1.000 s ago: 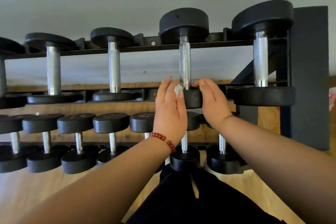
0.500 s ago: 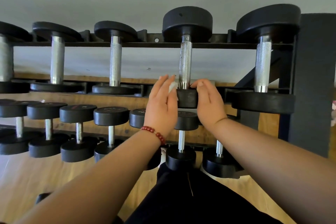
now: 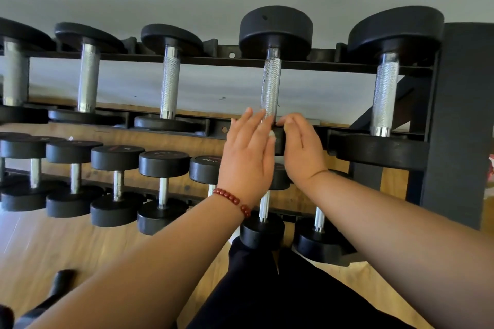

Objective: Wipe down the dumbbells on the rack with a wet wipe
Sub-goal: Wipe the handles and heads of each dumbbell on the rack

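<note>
- Your left hand, fingers straight, presses the wet wipe on the near head of the dumbbell.
- Your right hand curls round that same head.

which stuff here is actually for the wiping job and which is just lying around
For the job:
- wet wipe at the left hand
- dumbbell held by the right hand
- other dumbbells on the rack

Just there:
- dark object on the floor
- bead bracelet
</note>
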`<action>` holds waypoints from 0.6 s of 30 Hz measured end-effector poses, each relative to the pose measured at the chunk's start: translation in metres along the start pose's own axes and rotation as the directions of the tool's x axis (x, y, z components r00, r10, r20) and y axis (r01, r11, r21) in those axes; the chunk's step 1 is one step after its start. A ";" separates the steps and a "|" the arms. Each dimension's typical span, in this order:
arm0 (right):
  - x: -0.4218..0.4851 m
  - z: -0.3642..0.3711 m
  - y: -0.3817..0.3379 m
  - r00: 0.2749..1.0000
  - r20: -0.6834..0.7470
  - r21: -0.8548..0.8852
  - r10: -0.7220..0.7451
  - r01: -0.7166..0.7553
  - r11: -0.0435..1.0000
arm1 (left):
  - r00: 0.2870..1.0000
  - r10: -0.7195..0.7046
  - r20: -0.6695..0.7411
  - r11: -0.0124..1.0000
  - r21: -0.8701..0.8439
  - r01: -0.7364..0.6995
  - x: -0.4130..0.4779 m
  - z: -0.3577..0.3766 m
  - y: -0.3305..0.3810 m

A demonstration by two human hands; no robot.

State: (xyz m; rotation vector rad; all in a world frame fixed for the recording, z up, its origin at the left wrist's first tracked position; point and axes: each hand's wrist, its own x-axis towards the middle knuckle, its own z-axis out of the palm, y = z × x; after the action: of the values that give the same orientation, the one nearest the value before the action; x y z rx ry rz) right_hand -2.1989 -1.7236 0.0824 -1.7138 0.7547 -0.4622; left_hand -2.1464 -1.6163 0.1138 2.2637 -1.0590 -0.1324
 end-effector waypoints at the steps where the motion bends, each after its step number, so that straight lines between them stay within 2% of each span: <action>1: 0.000 -0.001 0.000 1.000 0.001 -0.002 -0.011 0.011 1.000 | 0.998 0.053 0.012 0.998 0.045 -0.054 -0.004 0.002 -0.003; 3: 0.000 -0.001 0.000 1.000 0.000 0.002 -0.021 0.021 1.000 | 0.999 0.045 0.026 0.998 0.047 -0.047 0.000 -0.002 -0.005; 6: 0.000 0.000 0.002 1.000 0.004 0.012 -0.021 0.021 1.000 | 0.986 -0.167 -0.012 0.983 -0.084 0.165 0.016 -0.008 -0.002; 7: 0.000 -0.001 0.002 1.000 0.010 0.016 -0.019 0.019 1.000 | 0.980 -0.199 -0.021 0.975 -0.102 0.195 0.016 -0.006 0.001; 12: 0.000 -0.004 0.003 0.998 0.036 0.034 -0.042 0.041 0.999 | 1.000 0.019 0.011 0.999 0.039 -0.019 -0.002 0.000 0.002; 16: 0.000 -0.005 0.004 0.997 0.053 0.030 -0.049 0.048 0.998 | 0.985 -0.168 -0.030 0.985 -0.043 0.167 0.016 -0.003 0.006; 18: 0.000 -0.006 0.005 0.997 0.068 0.063 -0.043 0.039 0.997 | 0.993 -0.110 -0.032 0.993 0.027 0.111 0.011 0.002 0.018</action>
State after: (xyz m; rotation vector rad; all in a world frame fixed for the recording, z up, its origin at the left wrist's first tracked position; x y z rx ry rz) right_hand -2.2041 -1.7289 0.0792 -1.6821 0.6501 -0.4474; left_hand -2.1517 -1.6336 0.1238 2.3435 -0.9252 -0.1290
